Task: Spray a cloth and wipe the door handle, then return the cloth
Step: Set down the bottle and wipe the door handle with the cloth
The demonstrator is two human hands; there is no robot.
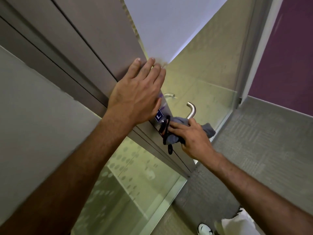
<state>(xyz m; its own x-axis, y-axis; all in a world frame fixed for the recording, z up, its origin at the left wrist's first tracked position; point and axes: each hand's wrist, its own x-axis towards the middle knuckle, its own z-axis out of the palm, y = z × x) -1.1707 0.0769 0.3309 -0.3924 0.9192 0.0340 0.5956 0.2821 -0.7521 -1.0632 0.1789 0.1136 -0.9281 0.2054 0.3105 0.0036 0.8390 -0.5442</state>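
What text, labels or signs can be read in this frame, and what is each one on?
"L": white letter on a small blue square sticker on the door edge, just below the left hand.
Purple marking higher on the same edge: partly hidden by that hand, too blurred to read.
Nothing else legible; the cloth under the right hand shows no print.

1. A small blue square sticker (158, 116) bears a white letter "L". It sits on the metal edge of the door (166, 109), just below the left hand (137, 92) and just up-left of the right hand (194, 138).
2. Purple marks (161, 97) by the left hand's fingertips are too blurred to read.
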